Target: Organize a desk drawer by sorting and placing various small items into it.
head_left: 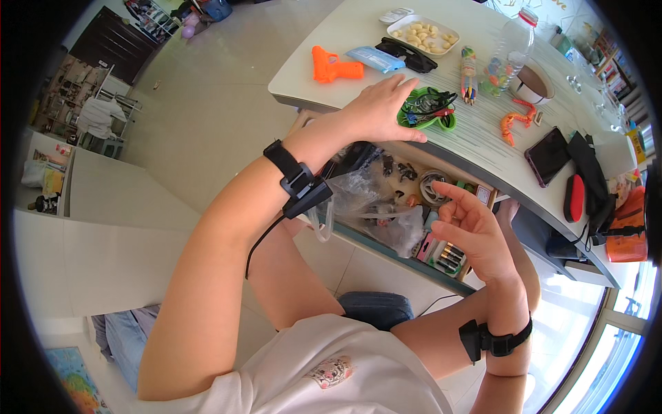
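My left hand (378,112) is at the table's near edge, thumb and fingers spread apart at the left side of a green basket (448,123). Dark cables and small metal bits (429,103) fill that basket; whether my fingertips touch its rim, I cannot tell. Above the pulled-out drawer (386,245) hovers my right hand (476,234), fingers loosely bent, thumb and index finger apart, nothing between them. Under it lie clear plastic bags (396,231), a coil of pale cable or tape (433,186), and a pack of batteries (449,259).
On the table (303,79) are an orange toy gun (334,67), a blue packet (376,59), sunglasses (407,55), a white tray of pale pieces (424,36), colored pencils (469,76), a large clear bottle (507,55), an orange toy (510,124) and a phone (548,156).
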Available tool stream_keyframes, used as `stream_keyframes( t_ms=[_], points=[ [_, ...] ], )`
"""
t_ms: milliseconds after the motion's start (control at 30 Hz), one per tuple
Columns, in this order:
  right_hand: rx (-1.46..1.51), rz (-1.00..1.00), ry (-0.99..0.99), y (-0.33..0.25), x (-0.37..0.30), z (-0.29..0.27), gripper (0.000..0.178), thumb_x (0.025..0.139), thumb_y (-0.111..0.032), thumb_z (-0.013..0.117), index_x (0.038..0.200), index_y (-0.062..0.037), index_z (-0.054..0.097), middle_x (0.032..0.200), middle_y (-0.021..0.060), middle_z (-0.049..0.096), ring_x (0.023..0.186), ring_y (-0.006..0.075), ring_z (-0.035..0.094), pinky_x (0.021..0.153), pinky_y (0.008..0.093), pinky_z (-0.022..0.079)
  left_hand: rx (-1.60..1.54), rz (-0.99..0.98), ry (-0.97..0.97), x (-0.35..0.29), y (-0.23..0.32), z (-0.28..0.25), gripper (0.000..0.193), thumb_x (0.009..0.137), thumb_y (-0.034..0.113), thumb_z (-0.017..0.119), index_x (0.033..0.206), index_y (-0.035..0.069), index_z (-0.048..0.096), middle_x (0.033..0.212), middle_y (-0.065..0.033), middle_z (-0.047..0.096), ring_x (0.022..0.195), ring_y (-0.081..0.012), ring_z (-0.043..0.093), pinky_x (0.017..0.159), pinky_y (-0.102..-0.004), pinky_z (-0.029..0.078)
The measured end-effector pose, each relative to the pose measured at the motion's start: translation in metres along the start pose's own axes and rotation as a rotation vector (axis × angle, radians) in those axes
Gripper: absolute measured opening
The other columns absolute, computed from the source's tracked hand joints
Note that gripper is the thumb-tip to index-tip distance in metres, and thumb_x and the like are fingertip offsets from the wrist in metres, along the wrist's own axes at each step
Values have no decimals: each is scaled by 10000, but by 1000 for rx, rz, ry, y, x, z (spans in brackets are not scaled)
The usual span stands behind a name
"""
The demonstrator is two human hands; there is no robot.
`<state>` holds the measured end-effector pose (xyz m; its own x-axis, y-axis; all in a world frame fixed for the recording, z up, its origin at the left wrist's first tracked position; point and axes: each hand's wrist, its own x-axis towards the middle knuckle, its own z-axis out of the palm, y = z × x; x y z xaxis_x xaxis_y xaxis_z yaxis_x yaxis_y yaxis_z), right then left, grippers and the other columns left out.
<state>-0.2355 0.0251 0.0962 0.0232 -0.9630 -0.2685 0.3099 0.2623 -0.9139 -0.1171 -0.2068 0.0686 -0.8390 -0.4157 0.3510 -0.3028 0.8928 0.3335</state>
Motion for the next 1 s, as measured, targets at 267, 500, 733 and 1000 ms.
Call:
stream_keyframes(
  t_ms=[267, 500, 733, 1000],
  points=[
    [-569, 67, -294, 8, -8, 10, 439, 745, -164, 613, 1166, -95, 511, 789, 66, 559, 767, 166, 541, 705, 262, 431, -210, -31, 63, -45, 15, -29, 259, 768, 226, 646, 943, 54, 562, 863, -68, 597, 677, -152, 555, 587, -265, 445],
    [-766, -85, -421, 22, -2, 12, 183, 730, -154, 566, 869, -39, 595, 865, 80, 596, 838, 257, 563, 747, 325, 436, -185, -91, -684, -92, -13, -13, 322, 798, 162, 585, 1097, 54, 535, 1007, -100, 558, 851, -195, 566, 709, -320, 470],
    [-638, -28, -697, 24, -9, 10, 212, 753, -172, 542, 904, -32, 589, 890, 120, 591, 858, 272, 558, 771, 332, 431, 376, 410, -750, -56, -36, 64, 490, 796, 104, 471, 1261, 241, 399, 1263, -84, 423, 1092, -288, 471, 834, -367, 443],
    [-677, -41, -651, 16, -8, 8, 214, 791, -195, 527, 942, -56, 588, 961, 101, 584, 933, 275, 532, 801, 348, 423, 564, 714, -804, -35, -56, 140, 559, 806, 94, 487, 1294, 326, 345, 1406, -56, 221, 1170, -274, 393, 787, -371, 457]
  ],
)
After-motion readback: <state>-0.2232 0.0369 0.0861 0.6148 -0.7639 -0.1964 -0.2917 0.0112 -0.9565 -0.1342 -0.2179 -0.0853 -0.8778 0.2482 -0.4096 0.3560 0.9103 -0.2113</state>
